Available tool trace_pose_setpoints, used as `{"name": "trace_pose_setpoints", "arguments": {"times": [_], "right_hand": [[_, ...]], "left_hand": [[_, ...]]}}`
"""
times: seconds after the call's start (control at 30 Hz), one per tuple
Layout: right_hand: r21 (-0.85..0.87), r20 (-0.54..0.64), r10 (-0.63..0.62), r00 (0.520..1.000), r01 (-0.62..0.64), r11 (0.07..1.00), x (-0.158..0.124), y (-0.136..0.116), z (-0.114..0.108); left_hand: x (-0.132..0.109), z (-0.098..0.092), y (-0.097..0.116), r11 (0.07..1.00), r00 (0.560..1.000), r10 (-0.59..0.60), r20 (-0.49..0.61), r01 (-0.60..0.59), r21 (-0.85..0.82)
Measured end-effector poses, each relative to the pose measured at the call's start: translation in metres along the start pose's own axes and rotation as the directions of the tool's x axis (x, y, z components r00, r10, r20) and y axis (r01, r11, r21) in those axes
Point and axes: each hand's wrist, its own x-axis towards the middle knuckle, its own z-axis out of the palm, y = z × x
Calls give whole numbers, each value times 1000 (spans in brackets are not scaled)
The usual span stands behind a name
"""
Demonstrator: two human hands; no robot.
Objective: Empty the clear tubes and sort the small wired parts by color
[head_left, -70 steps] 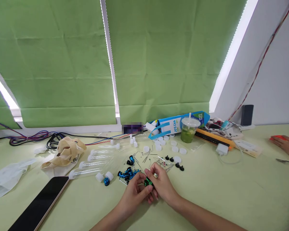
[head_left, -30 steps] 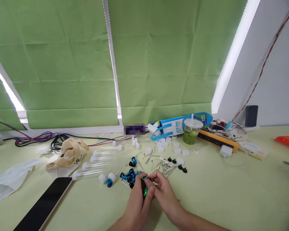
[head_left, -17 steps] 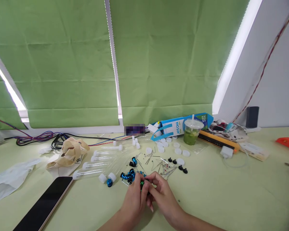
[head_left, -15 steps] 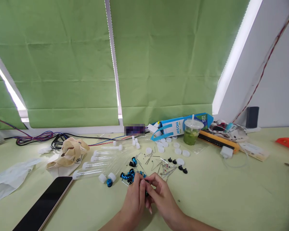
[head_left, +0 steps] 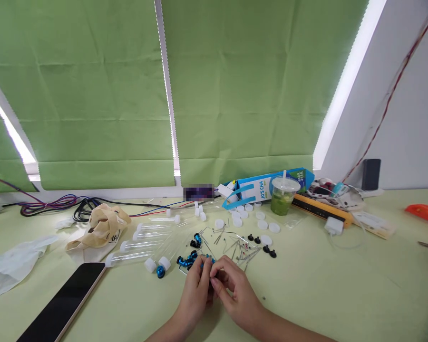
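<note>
My left hand (head_left: 196, 289) and my right hand (head_left: 237, 292) meet low in the middle of the head view, fingertips together. Their fingers are closed around something small and dark, mostly hidden, whose kind I cannot make out. Just beyond the left fingers lies a cluster of blue and black metal fittings (head_left: 189, 259). Another blue and black fitting (head_left: 197, 240) sits a little farther back. A round blue piece (head_left: 160, 271) rests to the left. Thin metal pins and hex keys (head_left: 240, 248) are scattered past my right fingers, with several black knobs (head_left: 266, 249) beside them.
Clear tubes (head_left: 135, 257) with white caps lie at left, near a phone (head_left: 64, 304) and a beige cloth bag (head_left: 100, 230). Loose white caps (head_left: 261, 224) are spread before a cup of green drink (head_left: 281, 199). A yellow and black tool (head_left: 321, 209) lies at right.
My hands have shifted slightly, and the fingertips of my right hand have turned and curled in against the left. The things on the table stay where they were.
</note>
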Motion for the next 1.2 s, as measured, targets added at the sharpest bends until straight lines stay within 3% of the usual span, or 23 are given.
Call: {"name": "trace_pose_setpoints", "arguments": {"times": [0.1, 0.2, 0.3, 0.37, 0.5, 0.7, 0.83, 1.03, 1.2], "right_hand": [[35, 39, -4, 999, 3, 999, 0, 0, -2], [124, 38, 3, 999, -8, 992, -1, 0, -2], [347, 7, 77, 997, -74, 935, 0, 3, -1], [451, 46, 133, 990, -140, 882, 3, 4, -1], [465, 85, 209, 974, -225, 856, 8, 4, -3], [486, 115, 187, 976, -219, 846, 8, -1, -7], [424, 58, 157, 986, -166, 890, 8, -1, -8], [473, 131, 222, 966, -257, 843, 9, 4, -8], [467, 97, 248, 964, -264, 844, 11, 2, -10]], "left_hand": [[1, -2, 2, 998, 999, 18, -29, -16, 69], [0, -8, 5, 948, 974, 218, -60, -197, 250], [-1, -14, 8, 844, 930, 367, -25, -322, 430], [-1, -15, 9, 826, 932, 361, 3, -322, 463], [-1, -15, 9, 839, 946, 323, 21, -296, 456], [1, -17, 5, 867, 949, 314, 29, -299, 398], [4, -19, 0, 837, 931, 364, 6, -330, 437], [4, -19, 0, 867, 937, 349, -2, -322, 381], [4, -19, 1, 842, 929, 370, -29, -322, 434]]}}
